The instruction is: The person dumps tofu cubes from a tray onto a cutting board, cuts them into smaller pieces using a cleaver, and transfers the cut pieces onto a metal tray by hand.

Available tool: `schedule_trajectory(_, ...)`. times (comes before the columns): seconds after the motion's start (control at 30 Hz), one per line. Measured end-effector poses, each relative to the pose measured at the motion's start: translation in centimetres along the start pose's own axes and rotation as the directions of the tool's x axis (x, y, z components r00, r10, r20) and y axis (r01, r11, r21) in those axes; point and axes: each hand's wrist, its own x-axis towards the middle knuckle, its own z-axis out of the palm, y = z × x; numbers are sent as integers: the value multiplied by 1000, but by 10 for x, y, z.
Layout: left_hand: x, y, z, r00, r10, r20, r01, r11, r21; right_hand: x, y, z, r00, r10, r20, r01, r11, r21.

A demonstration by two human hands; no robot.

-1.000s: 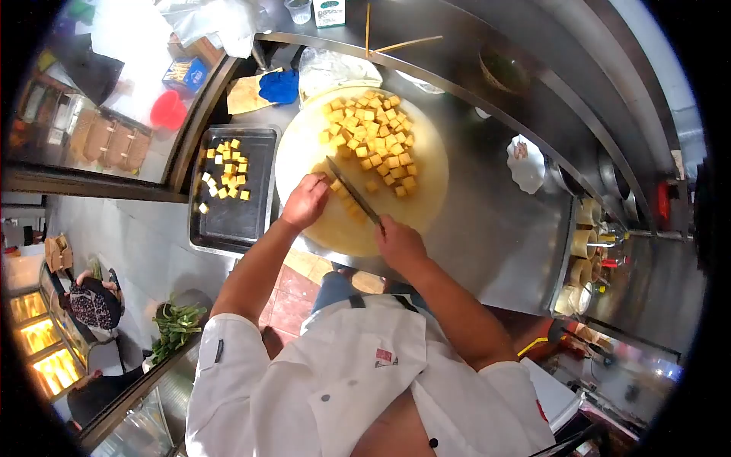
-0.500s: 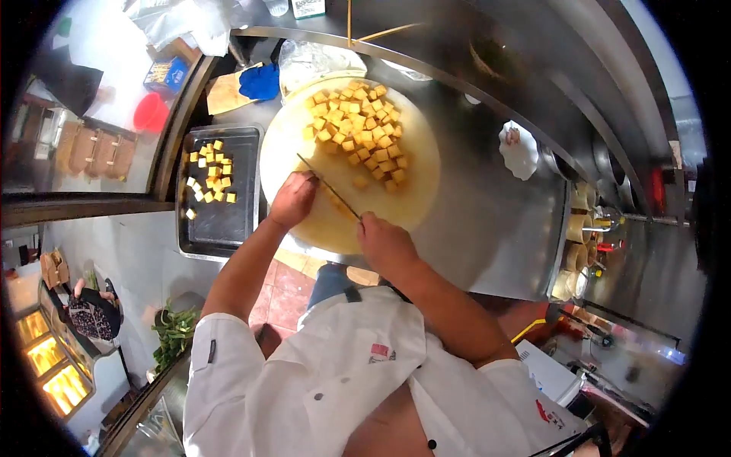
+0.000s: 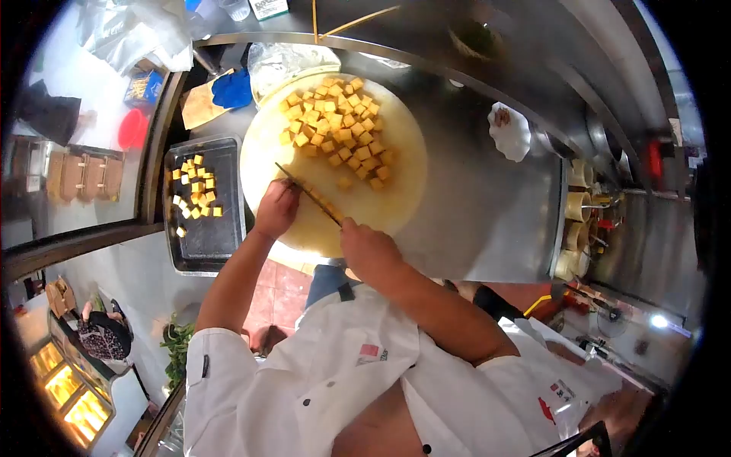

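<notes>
My right hand (image 3: 369, 247) is closed round the handle of a knife (image 3: 311, 193). The narrow dark blade slants up and left over a round, pale cutting board (image 3: 407, 179). Close to the blade's tip is my left hand (image 3: 278, 208), its fingers curled together over the board's left edge; what they hold, if anything, is hidden. Many golden-yellow cubes, which look like tofu (image 3: 335, 126), are heaped on the board beyond the knife. More of these cubes lie in a dark rectangular tray (image 3: 205, 247) left of the board.
The board rests on a steel counter (image 3: 487, 228). Behind it are a clear plastic bag (image 3: 285, 65) and a blue cloth (image 3: 231, 89). A white scalloped dish (image 3: 509, 141) stands to the right. A raised steel shelf edge (image 3: 411, 55) crosses the back. Another person's white clothing appears at lower right.
The whole view has shifted, so the board and tray appear farther left. Both hands keep about the same place over the board. Another person's dark-clad leg now shows at lower right.
</notes>
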Motion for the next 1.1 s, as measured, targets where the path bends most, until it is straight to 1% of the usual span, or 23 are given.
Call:
schedule_trajectory(0.07, 2, 1, -1, 1000, 14, -19, -13, 1000, 23, 1, 2, 3, 1000, -2, -7, 2, 1000, -17)
schedule_trajectory(0.17, 3, 3, -3, 1000, 1, -5, -1, 1000, -6, 4, 2, 8, 1000, -2, 10, 2, 1000, -26)
schedule_trajectory(0.3, -1, -2, -2, 1000, -18, 7, 18, 1000, -5, 8, 5, 15, 1000, -1, -12, 0, 998, -60)
schedule_trajectory(0.4, 0, -1, -5, 1000, -19, 16, 18, 999, 29, 10, 6, 18, 1000, -13, -25, 10, 996, -89)
schedule_trajectory(0.43, 2, 1, -7, 1000, 8, 6, -8, 1000, 30, 11, 5, 20, 999, -9, -36, 6, 996, -92)
schedule_trajectory(0.47, 2, 1, -7, 999, 36, -4, -35, 999, 30, 13, 5, 21, 1000, -11, -28, 9, 996, -94)
schedule_trajectory(0.53, 0, -1, -5, 1000, 25, 1, -25, 999, 43, 17, 3, 23, 1000, 30, 9, -29, 995, -99)
schedule_trajectory(0.67, -2, -2, -5, 1000, 14, -4, -14, 999, 43, 23, 13, 43, 1000, -10, -3, 9, 995, -103)
schedule_trajectory(0.73, 0, 0, -7, 1000, 23, -21, -23, 999, 25, 26, 17, 51, 999, 34, -13, -35, 994, -103)
schedule_trajectory(0.77, 0, 0, -7, 999, 33, -32, -33, 999, 13, 25, 19, 54, 1000, 29, -9, -29, 994, -105)
schedule_trajectory(0.83, -2, -3, -2, 1000, 14, -13, -14, 1000, 9, 27, 15, 45, 994, 66, 83, -57, 993, -105)
schedule_trajectory(0.87, -5, -3, 1, 1000, -2, -11, 2, 1000, 5, 25, 16, 46, 995, 61, 83, -53, 993, -101)
schedule_trajectory(0.9, -4, -4, 1, 1000, -10, -12, 10, 1000, 4, 25, 17, 45, 998, 50, 45, -47, 997, -60)
schedule_trajectory(0.93, -5, -4, -3, 999, -18, 39, 17, 1000, 14, 25, 19, 44, 999, 38, 5, -38, 999, -21)
schedule_trajectory(0.97, -9, -4, -1, 999, -14, 38, 13, 1000, 23, 22, 24, 46, 999, 32, 0, -32, 999, -16)
schedule_trajectory(1.0, -14, -5, 4, 997, -64, 44, 63, 998, 17, 18, 31, 51, 999, 18, -46, -17, 1000, 23)
schedule_trajectory(1.03, -10, 2, -1, 998, -69, 12, 69, 998, 5, 19, 36, 55, 995, 4, -98, 2, 998, 61)
schedule_trajectory(1.07, -6, 9, -6, 997, -74, -19, 74, 997, -7, 15, 40, 60, 994, -3, -109, 10, 998, 64)
schedule_trajectory(1.1, -2, 20, -14, 997, -68, -27, 68, 998, 5, 10, 45, 67, 966, -75, -248, 101, 990, 96)
